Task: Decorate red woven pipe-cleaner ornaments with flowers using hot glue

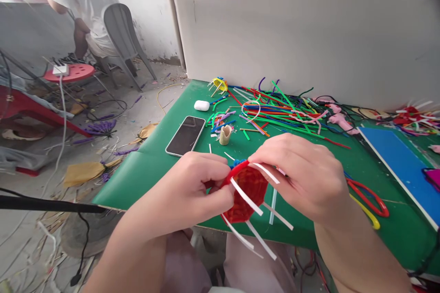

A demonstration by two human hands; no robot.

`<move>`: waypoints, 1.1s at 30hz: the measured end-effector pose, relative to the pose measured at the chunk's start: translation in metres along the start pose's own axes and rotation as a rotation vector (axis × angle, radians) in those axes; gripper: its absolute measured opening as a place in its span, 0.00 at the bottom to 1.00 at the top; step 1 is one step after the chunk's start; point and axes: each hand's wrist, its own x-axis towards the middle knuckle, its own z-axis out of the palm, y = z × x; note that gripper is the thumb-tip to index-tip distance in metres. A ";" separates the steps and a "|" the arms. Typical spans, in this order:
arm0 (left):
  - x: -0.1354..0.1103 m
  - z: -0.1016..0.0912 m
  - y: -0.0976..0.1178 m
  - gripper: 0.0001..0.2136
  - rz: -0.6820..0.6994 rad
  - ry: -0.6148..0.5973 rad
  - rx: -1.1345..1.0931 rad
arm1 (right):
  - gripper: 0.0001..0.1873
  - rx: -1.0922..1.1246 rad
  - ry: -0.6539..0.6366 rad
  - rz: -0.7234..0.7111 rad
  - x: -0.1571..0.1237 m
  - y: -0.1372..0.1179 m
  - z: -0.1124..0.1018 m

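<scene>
Between my two hands, above the table's front edge, is a small red woven basket (244,187) with white strips sticking out around its rim. My left hand (199,192) pinches its left side, fingers curled in. At the upper right of the rim, my right hand (299,174) grips the red edge between thumb and fingers, close to one white strip. A bit of blue fuzzy trim shows at the basket's far side. Part of the basket is hidden behind my left fingers.
On the green table (147,169) lie a phone (186,135), a white earbud case (201,105), a small tan cylinder (225,135), a yellow woven piece (219,84), bundled coloured pipe cleaners (282,110), a pink glue gun (340,120), scissors (369,197) and a blue board (398,160). Another person (85,0) sits far left.
</scene>
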 end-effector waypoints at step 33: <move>0.001 -0.007 -0.006 0.11 -0.134 -0.088 -0.139 | 0.07 -0.023 0.032 -0.020 -0.005 0.002 0.005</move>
